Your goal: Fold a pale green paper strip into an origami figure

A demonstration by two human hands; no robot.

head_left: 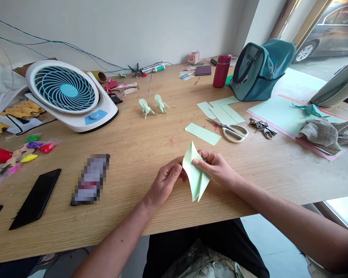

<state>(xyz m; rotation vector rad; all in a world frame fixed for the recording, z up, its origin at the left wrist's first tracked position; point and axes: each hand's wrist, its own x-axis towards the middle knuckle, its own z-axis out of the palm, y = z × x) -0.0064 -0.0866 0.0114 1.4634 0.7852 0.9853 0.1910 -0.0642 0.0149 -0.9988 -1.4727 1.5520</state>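
Observation:
A pale green folded paper [193,175], diamond-shaped with a split lower end, is held up over the table's near edge. My right hand [216,166] grips it from the right, thumb on its front face and fingers behind. From the left, my left hand [168,177] pinches the paper's side edge, its fingertips partly hidden behind it. Beyond my hands lies a green paper strip [203,133], with scissors [233,131] just to its right. Two finished-looking folded paper figures [145,108] [161,103] stand farther back on the wooden table [127,154].
A white fan [66,92] stands at the left, near two phones [36,199] [89,180]. More green strips [226,112], keys [262,127], a red bottle [222,70] and a teal backpack [258,71] are at the right, beside large paper sheets [278,112] and a grey cloth [321,135].

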